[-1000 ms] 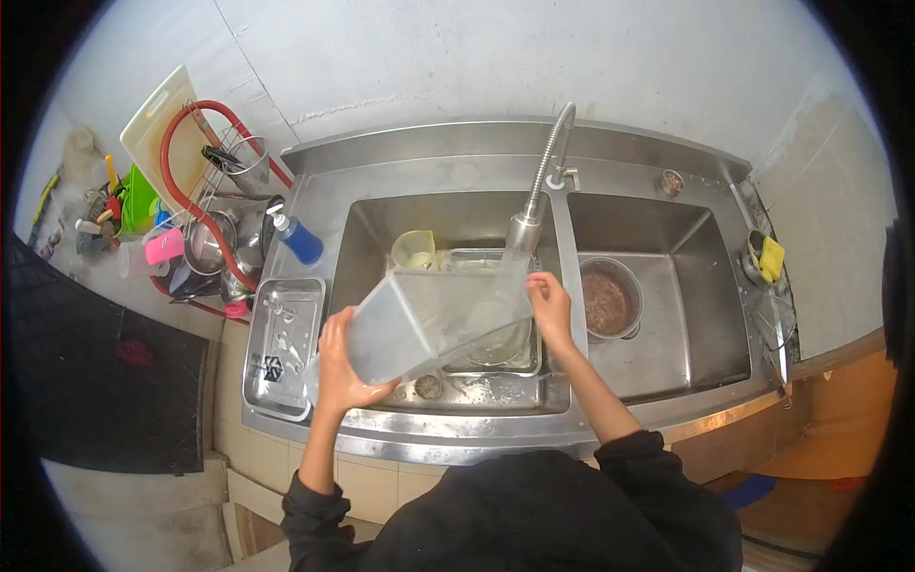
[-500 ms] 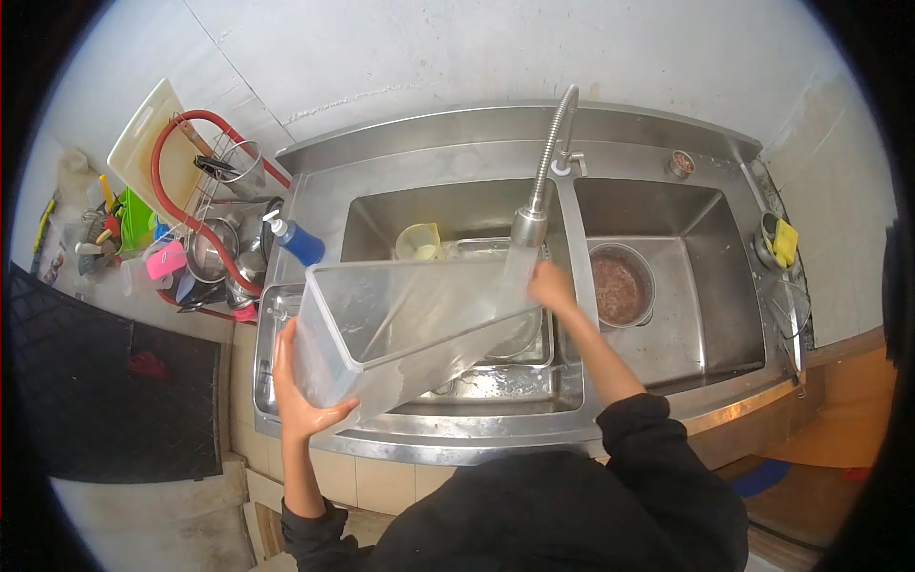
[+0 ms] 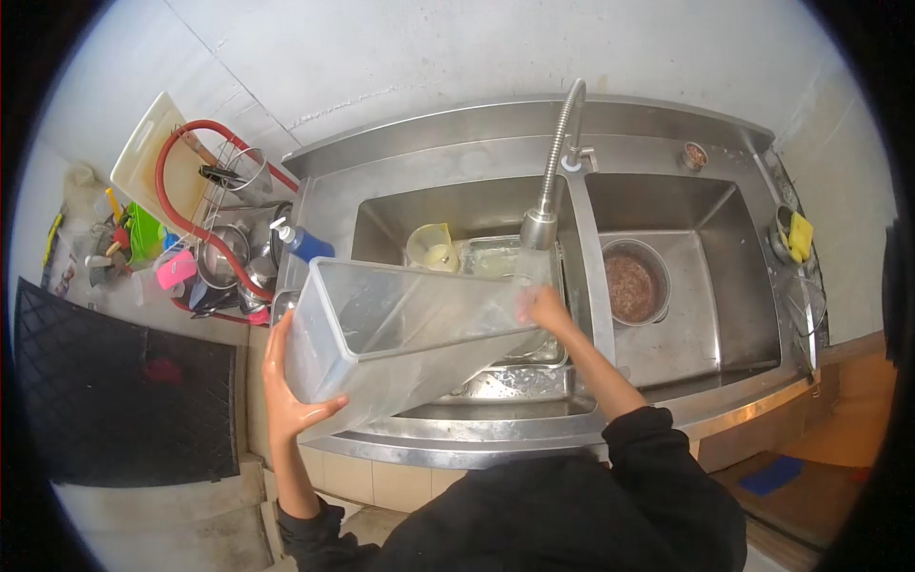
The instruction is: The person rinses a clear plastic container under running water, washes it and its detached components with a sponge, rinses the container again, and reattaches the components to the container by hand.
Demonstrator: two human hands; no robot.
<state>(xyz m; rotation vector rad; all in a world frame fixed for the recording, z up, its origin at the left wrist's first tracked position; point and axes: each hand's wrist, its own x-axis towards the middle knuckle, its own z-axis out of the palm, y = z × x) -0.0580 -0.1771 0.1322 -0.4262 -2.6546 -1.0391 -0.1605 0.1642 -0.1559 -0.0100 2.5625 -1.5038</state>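
Note:
A long clear plastic container point(image 3: 410, 319) is tilted over the left sink basin point(image 3: 381, 224). My left hand point(image 3: 291, 386) grips its near left end, thumb along the side and fingers under the edge. At the container's right end, my right hand point(image 3: 545, 310) is closed on its rim, just below the faucet head point(image 3: 538, 230). Water runs from the faucet there. Below the container, a metal tray point(image 3: 562, 276) and a yellowish cup point(image 3: 434, 248) are in the basin.
The right basin point(image 3: 701, 305) holds a metal pot point(image 3: 634, 282) with reddish contents. A blue soap bottle point(image 3: 307, 242) stands at the left rim. Farther left are a red hose point(image 3: 162, 181), a cutting board point(image 3: 152, 157) and utensils. A yellow sponge point(image 3: 801, 236) sits at the right.
The container and both hands have shifted slightly in view, with the right hand a little lower relative to the faucet head. The sink has moved slightly rightward in view.

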